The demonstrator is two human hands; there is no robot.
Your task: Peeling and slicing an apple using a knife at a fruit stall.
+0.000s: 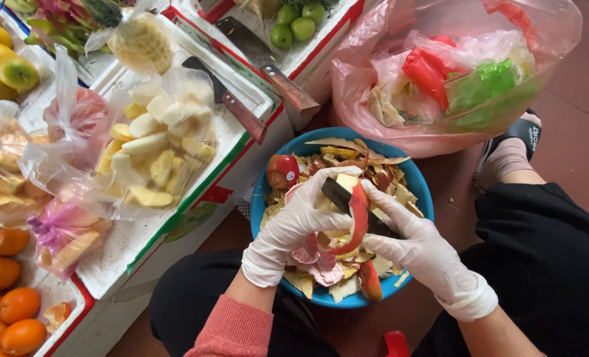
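Setting: fruit vendor's stall, floor level. White foam boxes (175,218) are serving as display stands, carrying clear bags of cut fruit (155,155), whole mangoes (3,63) and orange fruit (10,311). Two cleavers (268,69) are lying on the box lids. A blue basin (420,188) is collecting peelings; a pink bag (453,73) is holding waste.

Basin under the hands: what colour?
Blue basin, full of fruit peelings; the head view shows it.

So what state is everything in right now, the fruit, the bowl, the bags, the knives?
Apple: half peeled, red peel hanging.
Left hand: gloved, gripping the apple.
Right hand: gloved, holding a dark knife.
Blue bowl: full of peelings.
Bag of cut fruit: closed, on the white box.
Two cleavers: lying flat, unused.
Pink bag: open.
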